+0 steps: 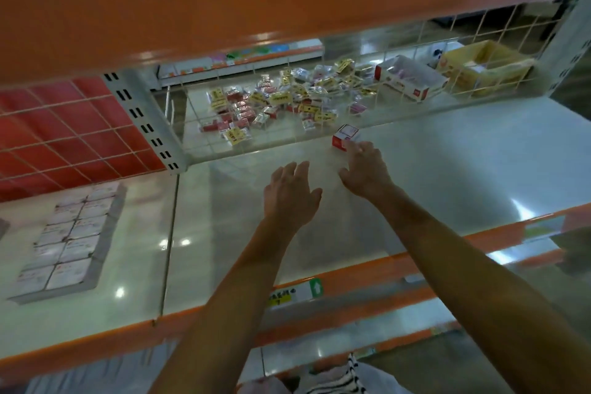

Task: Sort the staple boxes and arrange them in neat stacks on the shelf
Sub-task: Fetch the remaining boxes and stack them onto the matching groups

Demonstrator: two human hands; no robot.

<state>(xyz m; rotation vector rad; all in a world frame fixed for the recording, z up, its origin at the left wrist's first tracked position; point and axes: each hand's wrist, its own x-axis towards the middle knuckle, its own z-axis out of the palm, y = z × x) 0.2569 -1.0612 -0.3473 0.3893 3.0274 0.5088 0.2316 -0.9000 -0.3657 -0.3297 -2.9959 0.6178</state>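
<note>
While the right hand [364,166] sets its fingertips on a red-and-white staple box [344,137] at the shelf's [447,169] back, the left hand [289,193] hovers spread and empty beside it.

Beyond both hands, behind a wire grid [256,125], loose staple boxes [281,102] lie jumbled, likely unsorted stock; motion blur hides labels and whether the right fingers actually grip.

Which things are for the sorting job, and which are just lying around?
For the job: red box by the right hand; box pile behind the mesh; shelf.

Just lying about: yellow carton; white packs at left; price tag.
</note>
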